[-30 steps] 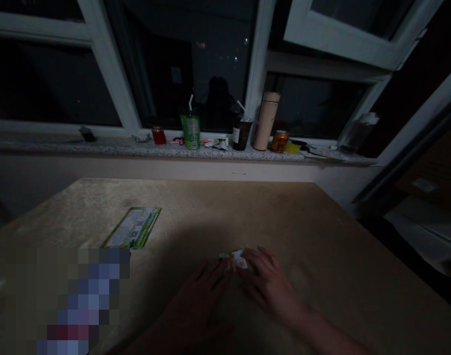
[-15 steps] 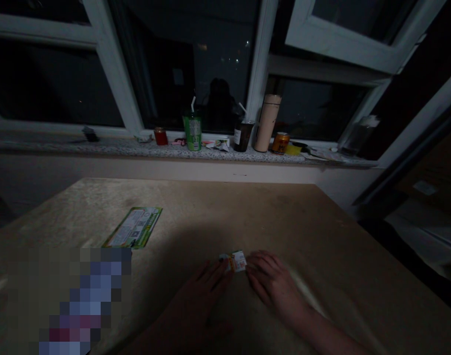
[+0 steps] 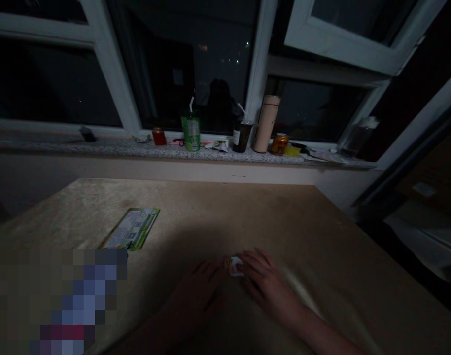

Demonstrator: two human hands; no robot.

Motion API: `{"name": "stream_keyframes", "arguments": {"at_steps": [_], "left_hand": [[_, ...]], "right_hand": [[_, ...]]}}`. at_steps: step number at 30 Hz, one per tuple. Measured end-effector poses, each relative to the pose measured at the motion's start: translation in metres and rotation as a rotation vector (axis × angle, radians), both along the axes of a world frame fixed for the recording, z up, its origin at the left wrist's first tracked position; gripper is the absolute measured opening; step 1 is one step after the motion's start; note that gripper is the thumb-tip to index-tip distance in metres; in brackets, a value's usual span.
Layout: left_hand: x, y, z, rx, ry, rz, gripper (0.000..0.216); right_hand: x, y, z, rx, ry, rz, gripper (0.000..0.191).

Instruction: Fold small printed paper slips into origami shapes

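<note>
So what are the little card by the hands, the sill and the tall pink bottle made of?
Little card: probably paper or thin cardboard; it looks flat and printed, but it's dim and partly covered.
Sill: likely stone, finish unclear; it has grey speckles.
Pink bottle: maybe painted metal, smooth; the dark specks could be chips, but plastic is possible.

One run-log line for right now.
small printed piece: on table | left hand: at its left end | right hand: partly covering its right end | green card: farther left
</note>
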State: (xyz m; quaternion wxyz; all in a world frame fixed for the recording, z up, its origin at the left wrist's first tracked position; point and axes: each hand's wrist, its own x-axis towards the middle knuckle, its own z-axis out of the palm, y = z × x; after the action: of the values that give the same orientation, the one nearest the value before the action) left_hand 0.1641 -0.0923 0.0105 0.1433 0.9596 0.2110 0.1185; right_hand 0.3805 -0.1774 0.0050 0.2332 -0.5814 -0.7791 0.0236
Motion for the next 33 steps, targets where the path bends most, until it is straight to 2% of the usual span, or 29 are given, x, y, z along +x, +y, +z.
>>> {"name": "stream_keyframes", "arguments": {"at_steps": [2, 8, 14, 20, 23, 26, 29, 33], "left_hand": [[0.004, 0.003, 0.000, 0.000, -0.015, 0.030, 0.046], [0.007, 0.005, 0.005, 0.003, 0.041, -0.004, 0.035], [0.005, 0.004, 0.009, 0.005, 0.043, -0.038, 0.030], [0.004, 0.006, 0.009, 0.067, 0.054, -0.024, 0.023], [0.002, 0.008, 0.004, 0.108, 0.066, -0.045, 0.029], [0.001, 0.009, 0.000, 0.120, 0.092, -0.112, 0.048], [0.002, 0.010, -0.003, 0.123, 0.097, -0.142, 0.056], [0.003, 0.011, -0.007, 0.158, 0.095, -0.146, 0.055]], "right_hand": [[-0.001, 0.000, 0.002, -0.016, -0.002, 0.059, 0.028], [-0.005, -0.001, 0.011, -0.088, 0.019, 0.217, 0.033], [-0.006, -0.001, 0.015, -0.113, 0.059, 0.205, 0.035], [-0.006, -0.002, 0.011, -0.059, 0.039, 0.216, 0.031], [-0.007, -0.002, 0.003, -0.007, 0.030, 0.194, 0.022], [-0.009, -0.002, -0.001, 0.016, 0.042, 0.185, 0.018], [-0.008, -0.002, 0.001, -0.044, 0.071, 0.224, 0.020], [-0.006, -0.004, 0.007, -0.116, 0.125, 0.263, 0.021]]}}
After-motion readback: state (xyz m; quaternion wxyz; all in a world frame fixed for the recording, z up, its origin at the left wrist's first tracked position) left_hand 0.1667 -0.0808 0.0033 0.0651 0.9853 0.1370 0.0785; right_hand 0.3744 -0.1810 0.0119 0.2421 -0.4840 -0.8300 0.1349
